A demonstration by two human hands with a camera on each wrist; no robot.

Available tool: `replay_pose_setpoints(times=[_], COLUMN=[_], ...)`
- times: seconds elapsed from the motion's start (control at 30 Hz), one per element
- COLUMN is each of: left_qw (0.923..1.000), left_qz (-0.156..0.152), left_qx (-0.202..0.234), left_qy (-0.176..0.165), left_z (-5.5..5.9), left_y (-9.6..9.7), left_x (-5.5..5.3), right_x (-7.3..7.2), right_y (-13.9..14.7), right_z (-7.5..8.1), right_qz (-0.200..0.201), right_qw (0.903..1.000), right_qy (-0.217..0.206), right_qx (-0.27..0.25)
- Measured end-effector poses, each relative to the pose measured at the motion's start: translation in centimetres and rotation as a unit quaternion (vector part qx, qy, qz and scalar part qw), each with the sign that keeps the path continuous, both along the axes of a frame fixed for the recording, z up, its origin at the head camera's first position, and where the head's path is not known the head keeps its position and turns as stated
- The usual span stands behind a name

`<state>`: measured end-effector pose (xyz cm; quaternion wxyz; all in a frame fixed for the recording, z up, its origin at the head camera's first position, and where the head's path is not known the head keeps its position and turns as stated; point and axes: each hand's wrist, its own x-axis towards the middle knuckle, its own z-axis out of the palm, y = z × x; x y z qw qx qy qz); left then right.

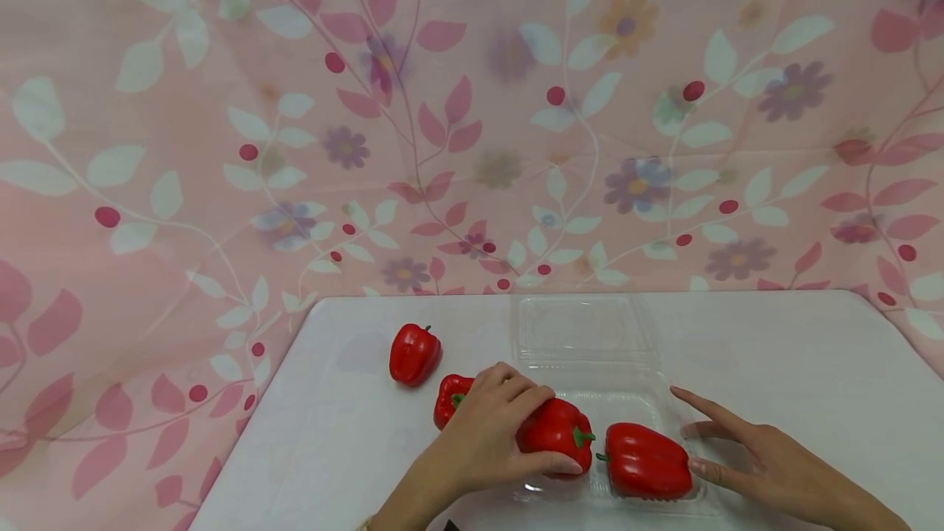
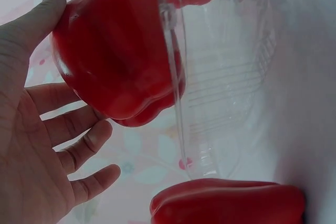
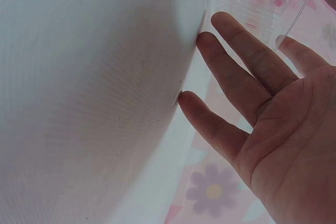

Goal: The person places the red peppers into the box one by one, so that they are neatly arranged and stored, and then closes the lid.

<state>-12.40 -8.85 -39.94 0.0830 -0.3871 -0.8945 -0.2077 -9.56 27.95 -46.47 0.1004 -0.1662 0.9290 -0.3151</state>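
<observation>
My left hand (image 1: 490, 433) grips a red bell pepper (image 1: 556, 433) with a green stem, thumb on the near side and fingers over the far side. In the left wrist view this bell pepper (image 2: 118, 45) is at the rim of a clear plastic clamshell container (image 1: 627, 404). Another red bell pepper (image 1: 645, 461) lies on its side in the right part of the container. By the container's right side, my right hand (image 1: 767, 457) has its fingers spread, its thumb close to that pepper. In the right wrist view, the fingertips (image 3: 191, 100) are at the table surface.
Partly hidden behind my left hand, a third bell pepper (image 1: 448, 400) sits on the white table (image 1: 796, 351). Farther back on the left lies one more bell pepper (image 1: 415, 355). The container's clear lid (image 1: 583, 326) is folded back behind it. A pink floral cloth (image 1: 472, 146) hangs behind the table.
</observation>
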Motion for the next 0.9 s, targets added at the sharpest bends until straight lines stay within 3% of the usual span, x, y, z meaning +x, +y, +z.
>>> replay_pose_setpoints(times=[0.33,0.9], left_qw=[0.9987,0.9952], left_qz=[-0.005,0.008], left_qx=[-0.043,-0.096], left_qy=[0.025,0.019], left_z=[-0.7,-1.4], left_y=[1.0,1.9], left_x=[0.1,0.4], right_x=[0.0,0.0], right_y=[0.0,0.0], right_z=[0.0,0.1], right_qz=[-0.001,0.002], right_qw=[1.0000,1.0000], right_qy=[-0.003,0.005], right_qx=[0.002,-0.007])
